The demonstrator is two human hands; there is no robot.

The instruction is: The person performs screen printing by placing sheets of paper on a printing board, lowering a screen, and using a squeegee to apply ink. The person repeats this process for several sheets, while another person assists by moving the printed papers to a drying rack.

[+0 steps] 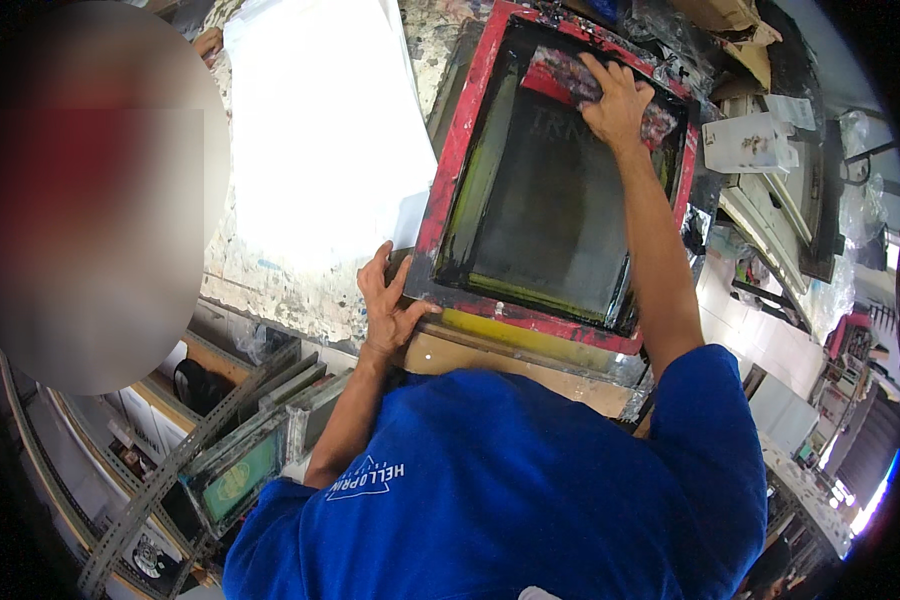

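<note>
Right hand [615,100] clamped over an ink-smeared squeegee [570,78] at the far end of the screen mesh [545,195], fingers wrapped on the handle, blade down on the mesh. Left hand [388,305] spread, thumb and fingers gripping the near-left corner of the red printing frame [457,150], pinning it to the worktop [290,290]. Frame sits right of centre, tilted slightly, near edge over a yellow-stained board [530,340]. White sheets [320,130] just left of the frame, touching its left rail. Paint-crusted worktop edge below them. Stacked spare screens [245,465] lower left under the worktop; clutter, white plastic container [750,140] far right. Blue shirt [500,490] fills the near view. Risks, as judged: one-handed squeegee grip likely gives uneven pressure, so streaked ink; frame held at a single corner could pivot under the pull, smearing the print; wet ink on rails could mark the adjacent white sheets.
</note>
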